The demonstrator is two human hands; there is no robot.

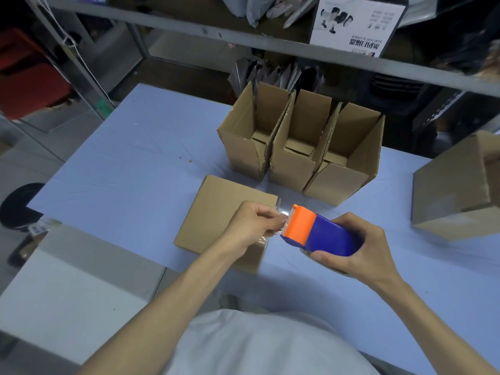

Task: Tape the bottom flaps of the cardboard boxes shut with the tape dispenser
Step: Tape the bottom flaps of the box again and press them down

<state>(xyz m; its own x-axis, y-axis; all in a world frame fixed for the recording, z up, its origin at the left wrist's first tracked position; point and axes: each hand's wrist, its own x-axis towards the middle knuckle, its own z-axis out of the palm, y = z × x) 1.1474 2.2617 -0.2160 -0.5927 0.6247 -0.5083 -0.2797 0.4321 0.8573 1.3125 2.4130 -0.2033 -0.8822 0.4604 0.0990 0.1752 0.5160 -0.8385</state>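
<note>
We see the tape dispenser, blue in the body and orange at the cutter end, held off the surface in the right hand. The fingers wrap over its far side, the thumb presses along its near edge, and the orange end points toward the left hand. That hand is curled narrow, its fingertips pinching the loose end of the clear tape right at the dispenser's mouth. The tape looks crumpled and shiny there, and we cannot tell how much of it is drawn out.

Directly under the left hand, and reaching away to its left, a cardboard box lies on the surface with a closed, plain face up. Its right edge passes beneath the meeting point of the two hands. We cannot tell whether any tape is on it.

Beyond the hands, three open boxes stand side by side, touching one another, their openings up and their upper flaps raised. We see folded flaps lying at the bottom inside each. Well to the right of the right hand sits another cardboard box, partly cut off by the edge of the view.

All of this rests on a surface covered with a pale blue cloth. Past the open boxes a grey metal shelf crosses the view, carrying a white printed carton. Far to the left of the left hand, down beside the surface, is a round black stool.
</note>
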